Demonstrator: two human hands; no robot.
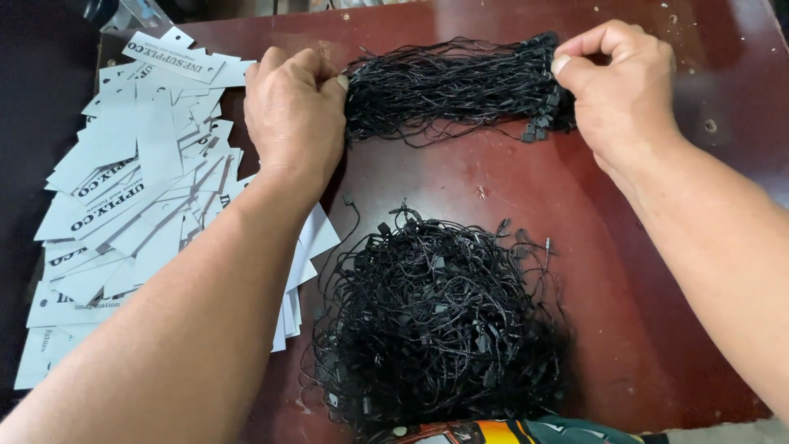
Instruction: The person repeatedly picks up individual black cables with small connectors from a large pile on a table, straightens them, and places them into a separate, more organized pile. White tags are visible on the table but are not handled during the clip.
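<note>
Two hands, left hand (294,115) and right hand (618,92), pinching one string bundle (452,86) (opposite ends), fingers closed

A heap of pale grey card tags (140,189) is lying spread over the left side of the dark red table (641,329), overlapping one another at many angles. Each tag is a flat rectangle with dark printing, and some are showing a small punched hole near one end. The left forearm is covering the heap's right edge.
</note>
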